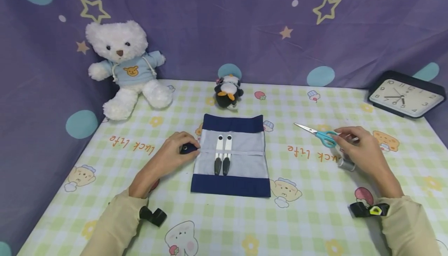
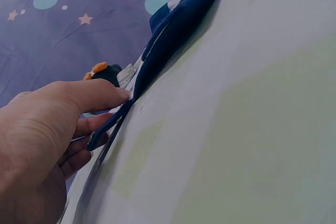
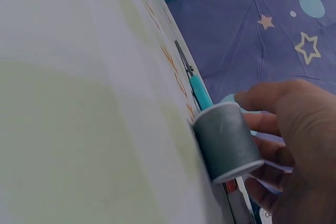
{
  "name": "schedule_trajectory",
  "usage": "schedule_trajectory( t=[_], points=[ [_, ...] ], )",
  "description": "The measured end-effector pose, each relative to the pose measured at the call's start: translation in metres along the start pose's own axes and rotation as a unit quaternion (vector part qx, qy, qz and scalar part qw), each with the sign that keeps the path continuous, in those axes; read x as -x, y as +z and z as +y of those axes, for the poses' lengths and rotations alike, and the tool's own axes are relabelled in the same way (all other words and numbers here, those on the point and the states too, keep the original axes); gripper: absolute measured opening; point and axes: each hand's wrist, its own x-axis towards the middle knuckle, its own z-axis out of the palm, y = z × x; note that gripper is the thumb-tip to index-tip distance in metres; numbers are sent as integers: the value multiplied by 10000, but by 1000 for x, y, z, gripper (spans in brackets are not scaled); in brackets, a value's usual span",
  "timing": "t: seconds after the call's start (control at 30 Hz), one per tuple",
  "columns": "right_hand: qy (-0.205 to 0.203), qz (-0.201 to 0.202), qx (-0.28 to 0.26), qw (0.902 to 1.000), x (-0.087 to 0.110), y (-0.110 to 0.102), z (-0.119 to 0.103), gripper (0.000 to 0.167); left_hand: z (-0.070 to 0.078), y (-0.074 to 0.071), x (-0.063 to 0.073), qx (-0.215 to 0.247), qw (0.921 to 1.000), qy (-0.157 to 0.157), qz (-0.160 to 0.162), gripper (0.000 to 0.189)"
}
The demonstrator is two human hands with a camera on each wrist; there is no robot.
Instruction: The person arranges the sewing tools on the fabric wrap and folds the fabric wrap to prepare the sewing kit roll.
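Note:
A navy fabric tool roll [image 1: 231, 186] with a grey lining lies spread flat in the middle of the table. Two slim white tools [image 1: 223, 158] with black ends sit side by side under its narrow band. At the roll's left edge, my left hand [image 1: 175, 151] pinches a navy strap [image 2: 107, 127] between thumb and fingers. To the right, small scissors [image 1: 316, 132] with turquoise handles lie pointing left. My right hand [image 1: 360, 151] has its thumb and fingertips on the handle loop. Close below those fingers is a spool of grey thread [image 3: 227, 141].
A white teddy bear [image 1: 133, 69] in a blue top sits at the back left. Behind the roll is a penguin plush [image 1: 228, 92]. A black-framed clock [image 1: 406, 94] stands at the back right. Something red [image 3: 231, 185] shows beyond the spool, and a purple curtain [image 1: 259, 30] hangs behind the table.

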Motion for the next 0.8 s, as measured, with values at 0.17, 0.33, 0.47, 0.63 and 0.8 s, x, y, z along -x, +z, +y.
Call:
schedule_trajectory(
  t=[0.17, 0.33, 0.47, 0.63, 0.8],
  points=[
    [189, -149, 152, 9996, 0, -1, 3, 38, 1, 0, 0, 21, 10000, -3, -9, 9],
    [279, -231, 205, 9991, 0, 1, 5, 40, 2, 0, 1, 47, 10000, -5, -5, 9],
    [311, -244, 224, 9990, -1, 2, 7, 41, 2, 0, 2, 63, 10000, -29, -21, 9],
    [232, -239, 223, 9992, -3, 4, 9, 40, 3, -1, 2, 105, 9999, -88, -69, 9],
    [264, -281, 191, 9991, -5, 6, 9, 39, 5, -2, 2, 128, 9998, -94, -74, 9]
  ],
)
